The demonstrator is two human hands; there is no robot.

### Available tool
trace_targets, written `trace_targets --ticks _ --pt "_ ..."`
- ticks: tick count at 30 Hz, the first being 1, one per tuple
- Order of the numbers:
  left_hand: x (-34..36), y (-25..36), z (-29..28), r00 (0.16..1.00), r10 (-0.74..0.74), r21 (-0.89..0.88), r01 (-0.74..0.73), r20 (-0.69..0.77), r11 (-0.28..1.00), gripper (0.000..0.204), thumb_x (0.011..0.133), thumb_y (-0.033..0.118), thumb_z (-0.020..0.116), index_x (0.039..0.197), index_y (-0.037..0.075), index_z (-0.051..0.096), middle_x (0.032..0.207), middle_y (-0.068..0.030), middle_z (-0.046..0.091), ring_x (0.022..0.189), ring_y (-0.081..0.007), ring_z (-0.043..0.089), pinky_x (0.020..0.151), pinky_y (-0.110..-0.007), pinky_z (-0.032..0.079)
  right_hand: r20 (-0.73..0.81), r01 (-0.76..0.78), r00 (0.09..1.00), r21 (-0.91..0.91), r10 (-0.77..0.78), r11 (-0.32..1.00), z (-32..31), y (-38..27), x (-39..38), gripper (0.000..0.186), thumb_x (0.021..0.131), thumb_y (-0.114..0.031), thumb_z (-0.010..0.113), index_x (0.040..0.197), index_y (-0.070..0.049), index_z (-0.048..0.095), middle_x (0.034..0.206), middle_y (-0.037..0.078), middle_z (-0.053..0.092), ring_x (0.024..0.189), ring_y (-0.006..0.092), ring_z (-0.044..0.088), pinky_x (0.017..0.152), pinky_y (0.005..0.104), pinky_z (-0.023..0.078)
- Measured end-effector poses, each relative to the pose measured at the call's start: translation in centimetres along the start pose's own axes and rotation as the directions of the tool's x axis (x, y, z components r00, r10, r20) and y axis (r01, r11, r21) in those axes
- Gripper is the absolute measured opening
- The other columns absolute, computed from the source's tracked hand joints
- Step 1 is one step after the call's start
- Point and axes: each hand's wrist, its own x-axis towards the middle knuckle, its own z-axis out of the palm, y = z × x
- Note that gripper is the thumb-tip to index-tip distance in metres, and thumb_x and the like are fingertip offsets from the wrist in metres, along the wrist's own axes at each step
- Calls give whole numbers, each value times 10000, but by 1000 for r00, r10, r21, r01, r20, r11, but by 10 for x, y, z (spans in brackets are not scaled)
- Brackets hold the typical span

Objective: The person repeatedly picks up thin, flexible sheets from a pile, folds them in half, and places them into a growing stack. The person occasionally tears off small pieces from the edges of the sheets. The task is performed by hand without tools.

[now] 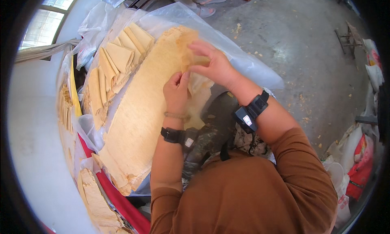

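Note:
A large stack of thin, pale-yellow sheets (140, 100), which look like bean curd skin, lies slantwise in front of me with ragged, browner edges. Over its right side, my left hand (176, 88) is closed in a pinch on the edge of a bean curd sheet. Just beyond it, my right hand (212, 63) has its thumb and fingers apart, slightly blurred, with the thumb close to the left fingertips. Between the hands, a thin translucent strip of sheet shows, smeared by motion. Part of the sheet hangs toward my lap, partly hidden behind my left hand.
Several folded sheets (120, 55) lie along the left side of the stack. Clear plastic film (252, 69) spreads under everything. More sheets (97, 197) lie at the lower left beside a red strip (122, 201). A person's feet (206, 11) show at the top, on the grey floor.

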Motion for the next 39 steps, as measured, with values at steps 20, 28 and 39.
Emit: trace_targets --ticks 20,28,39 --pt "28 49 3 983 115 -344 -159 -145 925 297 1019 309 672 1041 16 713 908 -2 675 739 -81 606 598 -227 527 192 -349 937 586 292 732 1 -10 3 610 968 -157 693 1536 -120 474 1452 81 523 1290 221 582 965 344 549" --pt "28 38 31 936 328 243 -291 -127 925 326 975 225 706 760 1 610 656 27 507 636 -63 441 550 -253 380 -22 -482 860 289 509 827 7 3 -1 406 965 -285 631 1276 -26 641 1015 84 720 790 197 710 643 316 577" --pt "-5 43 -47 772 99 -265 -332 -628 905 255 1019 287 649 880 77 611 805 8 610 698 -102 581 600 -266 493 -171 -484 741 535 650 693 -1 0 -6 217 894 -156 687 972 46 702 857 113 701 674 205 691 557 339 606"
